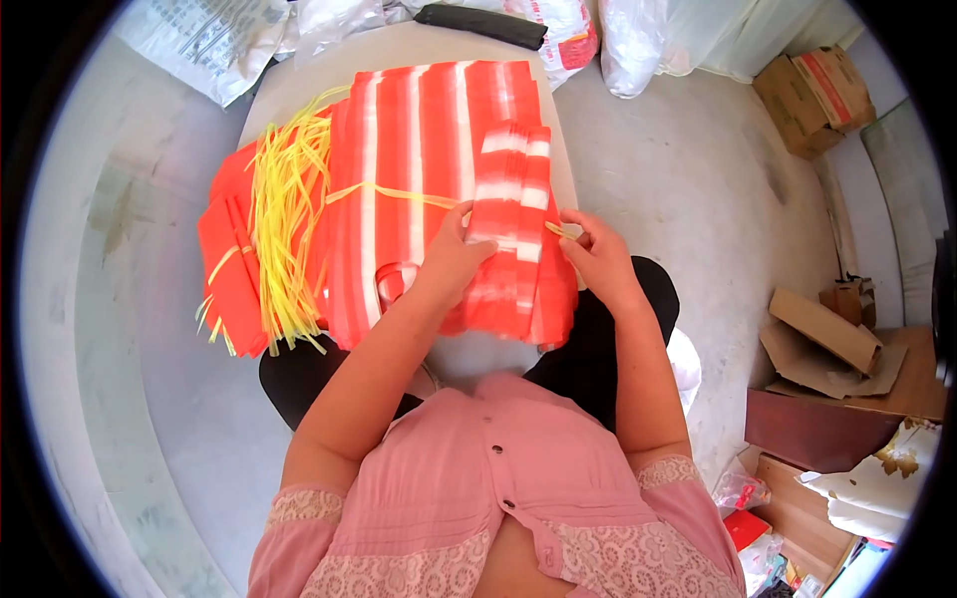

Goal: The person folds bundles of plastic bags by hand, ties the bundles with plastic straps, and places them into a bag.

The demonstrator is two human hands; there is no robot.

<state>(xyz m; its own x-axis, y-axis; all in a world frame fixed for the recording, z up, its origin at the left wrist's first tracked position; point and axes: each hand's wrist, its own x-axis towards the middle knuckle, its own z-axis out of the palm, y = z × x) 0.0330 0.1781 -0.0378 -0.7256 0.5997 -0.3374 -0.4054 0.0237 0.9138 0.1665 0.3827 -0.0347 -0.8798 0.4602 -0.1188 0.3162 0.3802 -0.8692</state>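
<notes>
A folded bundle of red-and-white striped plastic bags lies on the right side of a larger stack of striped bags. My left hand grips the bundle's left edge, thumb on top and the fingers partly hidden. At the bundle's right side, my right hand pinches the end of a yellow plastic strip between thumb and fingers. This yellow strip runs across the stack to the left hand and seems to pass beneath the bundle. Many loose yellow strips lie in a heap left of the stack.
Red tied bundles sit at the left. Everything rests on a pale table, with a black rolled item at its far edge. White sacks stand behind. Cardboard boxes and a dark red cabinet are at the right.
</notes>
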